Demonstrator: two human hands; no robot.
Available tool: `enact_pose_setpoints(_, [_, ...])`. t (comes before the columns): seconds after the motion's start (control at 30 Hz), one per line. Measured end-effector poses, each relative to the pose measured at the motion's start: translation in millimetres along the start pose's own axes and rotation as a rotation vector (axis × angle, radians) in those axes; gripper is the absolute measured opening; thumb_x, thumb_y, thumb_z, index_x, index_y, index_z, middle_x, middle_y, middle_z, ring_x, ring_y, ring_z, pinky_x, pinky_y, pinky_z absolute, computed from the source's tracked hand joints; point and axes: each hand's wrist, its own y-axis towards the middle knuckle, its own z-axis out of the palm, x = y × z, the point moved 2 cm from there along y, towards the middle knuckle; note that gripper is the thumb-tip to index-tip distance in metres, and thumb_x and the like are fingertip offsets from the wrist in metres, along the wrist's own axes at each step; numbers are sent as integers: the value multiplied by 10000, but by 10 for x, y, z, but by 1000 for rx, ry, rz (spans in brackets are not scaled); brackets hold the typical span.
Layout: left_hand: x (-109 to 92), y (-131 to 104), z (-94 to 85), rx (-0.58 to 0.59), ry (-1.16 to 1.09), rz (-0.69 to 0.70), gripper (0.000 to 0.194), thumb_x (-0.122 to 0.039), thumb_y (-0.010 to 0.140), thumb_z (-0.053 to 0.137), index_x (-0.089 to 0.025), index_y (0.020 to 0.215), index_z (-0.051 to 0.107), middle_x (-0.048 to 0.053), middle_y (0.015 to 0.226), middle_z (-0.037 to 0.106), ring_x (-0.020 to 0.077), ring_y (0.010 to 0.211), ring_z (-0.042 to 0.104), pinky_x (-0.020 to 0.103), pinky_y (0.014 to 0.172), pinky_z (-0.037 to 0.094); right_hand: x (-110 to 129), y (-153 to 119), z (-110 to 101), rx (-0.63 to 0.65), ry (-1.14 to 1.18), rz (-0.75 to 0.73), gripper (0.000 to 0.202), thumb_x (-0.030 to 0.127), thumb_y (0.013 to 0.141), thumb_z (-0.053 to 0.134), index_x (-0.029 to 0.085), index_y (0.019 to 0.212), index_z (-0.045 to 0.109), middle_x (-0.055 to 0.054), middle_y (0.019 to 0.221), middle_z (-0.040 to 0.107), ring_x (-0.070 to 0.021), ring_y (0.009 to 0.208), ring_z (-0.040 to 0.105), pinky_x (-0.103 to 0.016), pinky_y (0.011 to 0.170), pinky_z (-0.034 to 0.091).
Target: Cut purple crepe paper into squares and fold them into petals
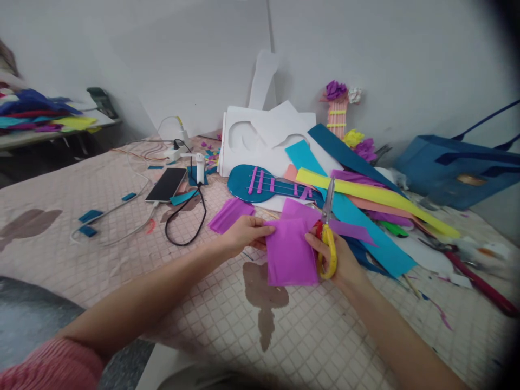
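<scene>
Between my hands is a purple crepe paper piece [290,257], roughly rectangular and raised above the table. My left hand [249,235] pinches its upper left edge between thumb and fingers. At the right edge, my right hand [331,252] holds yellow-handled scissors [330,249] with the blades pointing up and away; its thumb also touches the paper. Just beyond lies a blue guitar-shaped cutout [239,184] with purple strips across it. Another folded purple paper piece [231,214] rests left of the held one. A purple strip [353,229] lies behind the scissors.
Yellow [365,196] and turquoise paper strips [382,244] pile up at right, near red-handled pliers [479,276]. A blue bag [430,162] stands behind. At left are a phone [166,184], a black cable loop [166,230] and white cables. White cut-out sheets [239,154] lean on the wall.
</scene>
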Motion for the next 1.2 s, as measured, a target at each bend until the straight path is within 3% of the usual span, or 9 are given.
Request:
enact_pose_setpoints(0.4, [-38,-21,17,-36,72,34,377,-393,582,837,-88,690,645,5,567,632,97,473,596,220,498,525,-14,-11,29,-10,23,-19,415,282,484,888,207,728,561,66,655,564,-101,581,537,-239,547,440])
enact_pose_setpoints(1.2, [-68,-7,3,-105,100,119,258,-243,646,816,-103,642,600,-16,543,616,71,442,573,174,439,516,-28,5,-24,-84,-31,-122,377,300,522,859,215,757,577,49,628,572,-125,539,560,-249,466,454])
